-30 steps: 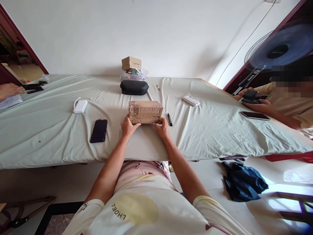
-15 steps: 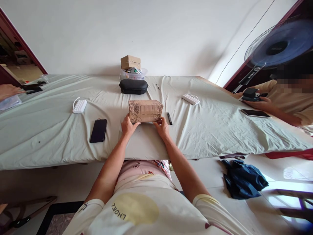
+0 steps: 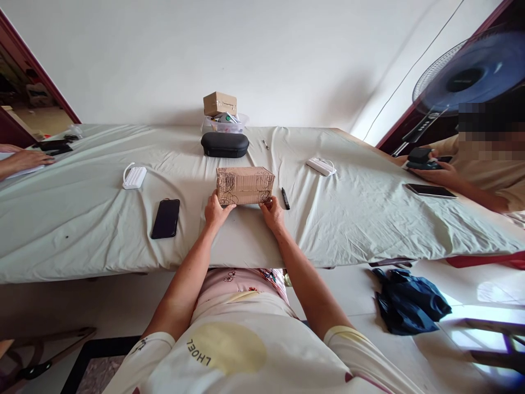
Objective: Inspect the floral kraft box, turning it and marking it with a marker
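Between my hands is a brown cardboard box (image 3: 245,187) with dark scribbled loops drawn on its faces. My left hand (image 3: 216,211) grips its lower left corner, thumb along the bottom edge. At the lower right corner my right hand (image 3: 272,212) grips it with the fingers curled. The fingertips behind and under the box are hidden. Just right of the box lies a black marker pen (image 3: 285,198). A dark smartphone (image 3: 165,219) rests on the cloth to the left of my left hand.
A black zip case (image 3: 225,145) lies beyond the box, before a clear plastic tub (image 3: 238,127) with a smaller carton (image 3: 220,104) on top. White power banks (image 3: 135,178) lie left and right. A co-worker at right holds a dark device (image 3: 422,158); another person's hand (image 3: 35,159) is at far left.
My hands and the box stay almost where they were; my right fingers shift slightly. At far left, the other person's hand has moved further in over the papers.
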A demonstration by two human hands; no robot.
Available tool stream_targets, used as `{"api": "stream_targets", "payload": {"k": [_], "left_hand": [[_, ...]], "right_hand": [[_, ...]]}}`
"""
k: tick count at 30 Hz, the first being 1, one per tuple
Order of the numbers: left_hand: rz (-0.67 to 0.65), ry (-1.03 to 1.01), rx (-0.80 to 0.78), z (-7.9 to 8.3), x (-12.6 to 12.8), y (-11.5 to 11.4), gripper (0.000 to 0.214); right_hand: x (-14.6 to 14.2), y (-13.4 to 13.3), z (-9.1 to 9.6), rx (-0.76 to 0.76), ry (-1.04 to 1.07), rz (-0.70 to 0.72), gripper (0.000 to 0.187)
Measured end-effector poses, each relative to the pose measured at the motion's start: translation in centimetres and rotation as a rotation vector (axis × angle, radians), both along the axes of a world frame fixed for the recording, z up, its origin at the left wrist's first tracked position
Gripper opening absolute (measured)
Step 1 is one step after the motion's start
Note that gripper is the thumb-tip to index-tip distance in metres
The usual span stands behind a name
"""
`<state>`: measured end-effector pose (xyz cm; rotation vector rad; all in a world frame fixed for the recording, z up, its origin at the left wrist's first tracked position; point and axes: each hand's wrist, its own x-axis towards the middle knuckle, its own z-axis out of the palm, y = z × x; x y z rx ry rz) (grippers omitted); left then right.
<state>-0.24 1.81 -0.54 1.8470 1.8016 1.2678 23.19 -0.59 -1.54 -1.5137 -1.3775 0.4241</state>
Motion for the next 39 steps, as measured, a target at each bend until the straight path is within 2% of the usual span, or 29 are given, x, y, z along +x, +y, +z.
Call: {"api": "stream_targets", "payload": {"k": [13,22,39], "left_hand": [[-0.008,-0.046,0.005,0.02,0.24,-0.16,0.084],[-0.004,-0.054,-0.010,0.59,0.26,-0.55,0.083],[-0.008,-0.057,0.018,0.23,0.12,-0.21,0.084]], "right_hand": [[0.17,0.23,-0.48,0.011,-0.028,0.004,0.050],[-0.05,0.11,-0.19,-0.004,-0.017,0.009,0.050],[0.02,0.17,-0.18,0.012,-0.021,0.006,0.048]]}}
